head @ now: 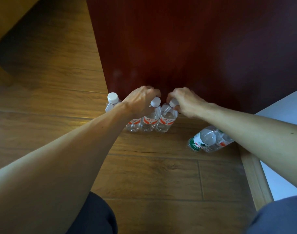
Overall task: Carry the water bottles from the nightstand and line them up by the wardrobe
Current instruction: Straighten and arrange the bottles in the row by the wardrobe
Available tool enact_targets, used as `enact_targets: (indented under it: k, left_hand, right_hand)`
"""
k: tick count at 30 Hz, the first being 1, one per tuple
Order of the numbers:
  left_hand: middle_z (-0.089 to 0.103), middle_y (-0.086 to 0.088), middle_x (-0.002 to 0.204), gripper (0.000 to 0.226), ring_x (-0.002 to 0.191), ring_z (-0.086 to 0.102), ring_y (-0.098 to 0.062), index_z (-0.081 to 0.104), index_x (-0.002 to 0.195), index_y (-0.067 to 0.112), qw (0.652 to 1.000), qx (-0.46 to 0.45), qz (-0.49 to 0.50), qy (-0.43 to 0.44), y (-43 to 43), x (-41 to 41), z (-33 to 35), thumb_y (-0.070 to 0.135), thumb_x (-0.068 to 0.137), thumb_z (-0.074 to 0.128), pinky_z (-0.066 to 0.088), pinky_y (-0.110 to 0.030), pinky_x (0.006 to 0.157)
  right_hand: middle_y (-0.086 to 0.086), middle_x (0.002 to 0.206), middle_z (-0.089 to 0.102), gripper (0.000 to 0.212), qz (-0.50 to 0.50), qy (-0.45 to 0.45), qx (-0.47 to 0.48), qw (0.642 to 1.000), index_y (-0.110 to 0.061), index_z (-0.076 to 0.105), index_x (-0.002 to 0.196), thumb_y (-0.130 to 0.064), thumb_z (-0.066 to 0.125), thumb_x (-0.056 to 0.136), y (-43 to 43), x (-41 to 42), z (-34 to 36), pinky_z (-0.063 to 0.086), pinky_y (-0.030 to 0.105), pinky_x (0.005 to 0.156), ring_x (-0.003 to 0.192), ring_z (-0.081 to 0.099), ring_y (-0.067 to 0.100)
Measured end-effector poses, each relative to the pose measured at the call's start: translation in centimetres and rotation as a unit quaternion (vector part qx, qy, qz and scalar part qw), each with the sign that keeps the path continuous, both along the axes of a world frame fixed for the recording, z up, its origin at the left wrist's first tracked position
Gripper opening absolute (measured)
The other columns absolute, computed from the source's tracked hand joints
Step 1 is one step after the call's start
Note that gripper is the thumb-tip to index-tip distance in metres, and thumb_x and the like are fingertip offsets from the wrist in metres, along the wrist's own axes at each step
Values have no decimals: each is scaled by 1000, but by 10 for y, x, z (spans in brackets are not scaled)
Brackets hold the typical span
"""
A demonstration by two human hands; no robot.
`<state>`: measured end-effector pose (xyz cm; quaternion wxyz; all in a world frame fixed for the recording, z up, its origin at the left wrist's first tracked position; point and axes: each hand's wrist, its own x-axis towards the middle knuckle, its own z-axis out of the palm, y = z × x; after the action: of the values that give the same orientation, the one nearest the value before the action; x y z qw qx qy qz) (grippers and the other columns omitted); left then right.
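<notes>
Left hand (pixel 141 100) and right hand (pixel 183 101) each grip a bottle neck at frame centre, squaring the row of water bottles (pixel 150 121) against the wardrobe (pixel 186 48): lining-up step, likely mid-task. Next move probably needs the two lying bottles (pixel 207 141) lower right stood into line. Labels orange-red or green, Chinese script, unreadable.

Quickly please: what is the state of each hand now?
Left hand: closed, fingers curled on the top of the third standing bottle from the left.
Right hand: closed, fingers grip the cap of the fourth standing bottle.
</notes>
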<state>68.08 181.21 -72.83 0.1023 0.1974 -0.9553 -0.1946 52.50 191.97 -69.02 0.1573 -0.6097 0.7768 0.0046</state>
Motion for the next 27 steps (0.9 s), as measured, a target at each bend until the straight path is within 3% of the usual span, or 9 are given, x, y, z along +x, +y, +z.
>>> enact_targets:
  k: [3,5,7,10,15,20,23,27]
  left_hand:
    - [63,-9,99,36,89,62,-29,60,109,7,999,-12,-27,-30,1,4,1,5,75,72,50,-37,78]
    - [60,-11,111,50,101,58,-29,54,124,7,997,-34,-47,-59,2,8,3,8,78,71,46,-34,89]
    - [54,-12,128,67,115,53,-29,43,140,9,993,-66,-57,-83,2,12,7,13,81,73,46,-42,97]
    - [48,-10,140,80,124,49,-29,31,149,13,990,-86,-46,-97,1,17,13,16,82,74,46,-45,99]
    - [49,-11,139,73,124,49,-29,35,147,12,990,-112,-51,-71,4,25,16,24,85,72,45,-46,98]
    - [57,-19,127,65,110,59,-35,53,132,5,969,-213,-117,-43,22,9,16,19,74,79,52,-47,89]
    - [60,-19,120,60,103,62,-35,57,126,4,967,-208,-147,-20,39,-9,19,20,72,78,53,-48,81]
    - [58,-18,122,59,107,59,-35,54,130,5,965,-189,-180,8,65,-39,20,28,78,74,51,-48,85]
  right_hand:
    - [7,112,53,29,7,14,31,999,-10,60,113,4,62,88,1,3,1,49,39,77,101,57,27]
    - [8,111,49,28,15,11,43,999,-10,56,114,3,57,89,2,3,1,51,45,83,101,56,29]
    - [4,113,47,39,15,2,57,998,-15,51,126,-2,61,90,4,2,1,52,45,86,105,56,28]
    - [2,123,46,60,6,-17,80,997,-22,41,142,-11,68,90,8,-1,6,50,42,93,114,52,24]
    - [5,129,46,63,-5,-5,86,996,-20,40,143,-16,70,88,12,0,13,49,40,95,118,51,26]
    - [7,138,45,71,-28,7,81,996,-17,34,148,-27,71,88,25,-2,30,43,38,103,129,47,27]
    - [8,146,41,73,-55,21,73,996,-17,32,150,-24,71,89,36,-9,43,39,35,107,135,42,27]
    - [9,143,45,66,-85,52,85,991,-16,37,146,-17,68,88,70,-18,70,38,35,108,134,43,27]
